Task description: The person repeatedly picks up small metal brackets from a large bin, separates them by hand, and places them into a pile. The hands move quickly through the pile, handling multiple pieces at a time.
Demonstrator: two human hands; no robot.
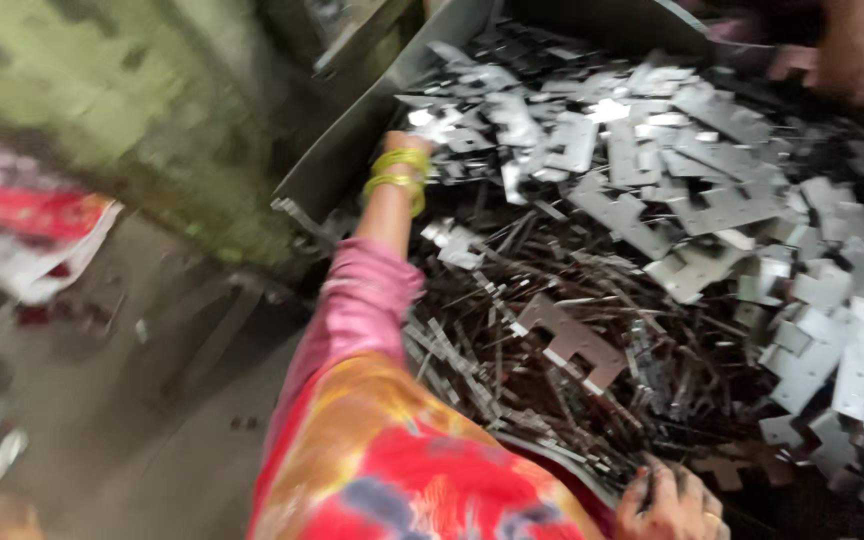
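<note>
At the far left a red and white cloth (27, 225) lies blurred beside the grey floor (132, 420). Next comes the slanted sheet-metal wall of a bin (352, 140).

Along that wall a pink sleeve (362, 300) reaches up. The left hand (407, 142), with yellow-green bangles (399, 172) at the wrist, is pushed into the near edge of a heap of flat metal plates (642, 210). Its fingers are buried among the pieces, so I cannot tell whether they are spread or closed on one.

The plates fill the bin from the middle to the right edge, lying loose and overlapping at all angles. Below them is a tangle of dark narrow strips (512, 290).

The plates look like thin stamped steel. They are probably stiff, light singly, slick against each other and sharp along the cut edges and notches. The safest hold would be a pinch across the flat faces at a plate's broad end, lifting it clear rather than dragging it through the strips, which may snag.

At the bottom right the right hand (667, 505) rests on the edge of the heap. Its fingers seem bent over the scrap, though motion blur leaves their grip unclear. At the top right another person's hand (857, 55) works at the far side.
</note>
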